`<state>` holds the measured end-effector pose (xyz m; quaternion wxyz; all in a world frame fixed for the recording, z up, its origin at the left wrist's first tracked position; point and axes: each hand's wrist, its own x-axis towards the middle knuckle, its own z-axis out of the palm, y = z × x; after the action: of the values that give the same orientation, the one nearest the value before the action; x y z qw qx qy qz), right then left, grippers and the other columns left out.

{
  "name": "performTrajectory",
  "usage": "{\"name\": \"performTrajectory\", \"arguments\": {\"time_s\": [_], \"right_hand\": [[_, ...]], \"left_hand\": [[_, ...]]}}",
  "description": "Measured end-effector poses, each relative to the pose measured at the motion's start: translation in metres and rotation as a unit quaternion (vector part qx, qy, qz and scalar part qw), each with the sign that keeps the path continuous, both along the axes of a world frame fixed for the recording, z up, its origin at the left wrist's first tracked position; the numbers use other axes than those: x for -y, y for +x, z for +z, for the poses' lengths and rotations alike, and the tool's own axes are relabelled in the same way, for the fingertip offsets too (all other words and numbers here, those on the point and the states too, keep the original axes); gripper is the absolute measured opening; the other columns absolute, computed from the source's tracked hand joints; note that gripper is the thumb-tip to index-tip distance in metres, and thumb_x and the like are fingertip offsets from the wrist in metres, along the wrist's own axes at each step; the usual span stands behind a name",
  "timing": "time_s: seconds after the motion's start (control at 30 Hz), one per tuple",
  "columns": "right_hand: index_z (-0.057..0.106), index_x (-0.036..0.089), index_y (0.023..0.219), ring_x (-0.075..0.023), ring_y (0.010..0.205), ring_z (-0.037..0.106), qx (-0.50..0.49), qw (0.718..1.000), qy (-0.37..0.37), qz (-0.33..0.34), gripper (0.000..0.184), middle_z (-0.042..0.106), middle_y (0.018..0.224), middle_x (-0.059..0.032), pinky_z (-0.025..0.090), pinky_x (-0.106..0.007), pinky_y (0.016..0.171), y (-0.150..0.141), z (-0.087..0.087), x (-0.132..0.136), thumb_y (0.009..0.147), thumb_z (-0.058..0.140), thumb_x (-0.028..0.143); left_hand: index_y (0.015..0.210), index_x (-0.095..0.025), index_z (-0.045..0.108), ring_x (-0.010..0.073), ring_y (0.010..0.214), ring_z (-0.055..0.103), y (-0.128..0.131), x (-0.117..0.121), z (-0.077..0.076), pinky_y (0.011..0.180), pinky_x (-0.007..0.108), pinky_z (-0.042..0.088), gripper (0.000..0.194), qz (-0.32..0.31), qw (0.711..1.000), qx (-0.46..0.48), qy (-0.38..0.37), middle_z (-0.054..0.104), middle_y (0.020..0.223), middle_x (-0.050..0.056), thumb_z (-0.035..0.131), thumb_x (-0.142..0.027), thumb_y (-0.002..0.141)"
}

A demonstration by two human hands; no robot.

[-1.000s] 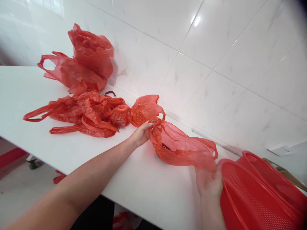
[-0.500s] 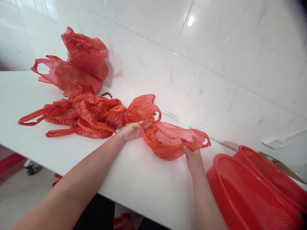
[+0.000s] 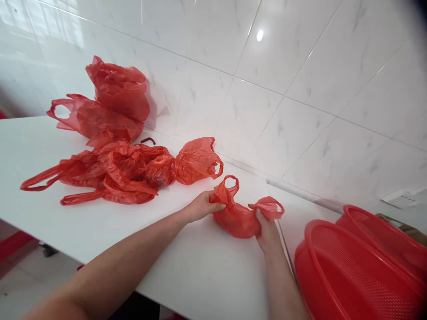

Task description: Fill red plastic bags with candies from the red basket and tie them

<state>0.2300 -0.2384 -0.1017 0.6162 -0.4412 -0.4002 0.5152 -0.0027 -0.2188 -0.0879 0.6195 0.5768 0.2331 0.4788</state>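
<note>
A small red plastic bag [image 3: 237, 221] hangs just over or rests on the white table, stretched between my two hands; which of the two I cannot tell. My left hand [image 3: 203, 206] is closed round the gathered base of one handle, whose loop sticks up above the fingers. At the other end my right hand [image 3: 266, 224] pinches the neck of the second handle, and that loop flares out to the right. The mouth of the bag is drawn narrow, and its contents are hidden. Behind my left hand stands another red plastic bag [image 3: 196, 160].
A heap of crumpled red bags [image 3: 123, 169] lies on the left of the white table [image 3: 187, 275]. Fuller red bags [image 3: 120, 93] lean at the tiled wall, near a dark curved piece [image 3: 148, 141]. Two red mesh baskets [image 3: 353, 266] stand at right; a socket [image 3: 400, 198] is on the wall.
The bag's wide mouth has been gathered in, so both handle loops now stand apart. My hands have drawn closer together and gripped the handle bases. The view has shifted slightly.
</note>
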Motion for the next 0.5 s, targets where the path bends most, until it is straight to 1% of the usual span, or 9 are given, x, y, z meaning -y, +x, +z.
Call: {"name": "performTrajectory", "arguments": {"time_s": [0.07,0.13,0.17,0.2,0.23,0.27,0.33,0.4,0.5], "right_hand": [[0.070,0.021,0.087,-0.0228,0.093,0.061,-0.033,0.999,0.022,0.004,0.030,0.069,0.096,-0.0055,0.048,-0.036,0.082,0.006,0.005,0.005,0.067,0.074,0.043],[0.068,0.024,0.095,-0.0240,0.102,0.058,-0.072,0.996,0.048,0.030,0.035,0.066,0.107,-0.0056,0.044,-0.039,0.089,0.010,0.013,0.008,0.071,0.068,0.049],[0.067,0.026,0.097,-0.0229,0.103,0.057,-0.093,0.993,0.060,0.040,0.035,0.066,0.107,-0.0044,0.043,-0.039,0.090,0.011,0.017,0.010,0.073,0.066,0.051],[0.067,0.028,0.095,-0.0205,0.098,0.059,-0.114,0.990,0.068,0.047,0.031,0.067,0.101,-0.0023,0.044,-0.037,0.089,0.011,0.020,0.012,0.074,0.065,0.050],[0.066,0.029,0.090,-0.0171,0.086,0.060,-0.137,0.987,0.073,0.050,0.026,0.067,0.086,0.0006,0.046,-0.033,0.083,0.010,0.024,0.013,0.073,0.066,0.049],[0.064,0.029,0.083,-0.0134,0.070,0.059,-0.159,0.983,0.075,0.052,0.021,0.063,0.068,0.0038,0.047,-0.029,0.072,0.009,0.027,0.015,0.072,0.068,0.046],[0.060,0.027,0.075,-0.0083,0.045,0.041,-0.174,0.980,0.061,0.079,0.020,0.041,0.045,0.0084,0.040,-0.023,0.052,0.002,0.032,0.020,0.072,0.070,0.044],[0.058,0.024,0.076,-0.0070,0.040,0.028,-0.133,0.985,0.038,0.104,0.024,0.027,0.042,0.0097,0.031,-0.021,0.045,-0.007,0.035,0.024,0.075,0.064,0.048],[0.059,0.023,0.086,-0.0073,0.042,0.026,-0.009,0.994,0.022,0.105,0.027,0.029,0.043,0.0094,0.028,-0.022,0.046,-0.023,0.038,0.032,0.076,0.061,0.047]], "left_hand": [[0.094,-0.016,0.066,0.0223,0.089,0.062,0.001,-0.002,-0.003,0.080,0.034,0.046,0.028,-0.002,0.997,0.052,-0.052,0.068,0.095,0.007,0.070,-0.031,0.071],[0.092,-0.017,0.065,0.0206,0.088,0.063,0.001,-0.004,-0.005,0.081,0.032,0.045,0.026,0.003,0.987,0.128,-0.096,0.068,0.093,0.005,0.072,-0.025,0.068],[0.092,-0.018,0.065,0.0200,0.088,0.062,0.002,-0.005,-0.005,0.082,0.032,0.045,0.027,0.003,0.980,0.161,-0.115,0.068,0.093,0.004,0.073,-0.022,0.066],[0.092,-0.018,0.065,0.0196,0.088,0.062,0.002,-0.005,-0.005,0.081,0.031,0.045,0.029,0.003,0.975,0.183,-0.129,0.068,0.093,0.003,0.074,-0.019,0.064],[0.093,-0.019,0.064,0.0191,0.087,0.062,0.002,-0.005,-0.004,0.081,0.031,0.045,0.031,0.002,0.971,0.196,-0.140,0.068,0.093,0.003,0.073,-0.017,0.064],[0.093,-0.019,0.064,0.0186,0.086,0.062,0.002,-0.005,-0.002,0.079,0.030,0.045,0.031,0.000,0.969,0.200,-0.147,0.068,0.093,0.003,0.072,-0.016,0.064],[0.089,-0.018,0.064,0.0171,0.080,0.061,0.002,-0.003,0.000,0.073,0.027,0.045,0.024,-0.005,0.970,0.191,-0.151,0.067,0.086,0.003,0.070,-0.016,0.065],[0.082,-0.016,0.063,0.0160,0.074,0.059,0.003,-0.001,0.002,0.066,0.026,0.044,0.015,-0.005,0.975,0.170,-0.146,0.065,0.080,0.003,0.068,-0.020,0.068],[0.083,-0.016,0.063,0.0156,0.067,0.057,0.006,0.004,0.003,0.057,0.025,0.041,0.020,-0.016,0.980,0.124,-0.152,0.064,0.077,0.005,0.061,-0.034,0.076]]}}
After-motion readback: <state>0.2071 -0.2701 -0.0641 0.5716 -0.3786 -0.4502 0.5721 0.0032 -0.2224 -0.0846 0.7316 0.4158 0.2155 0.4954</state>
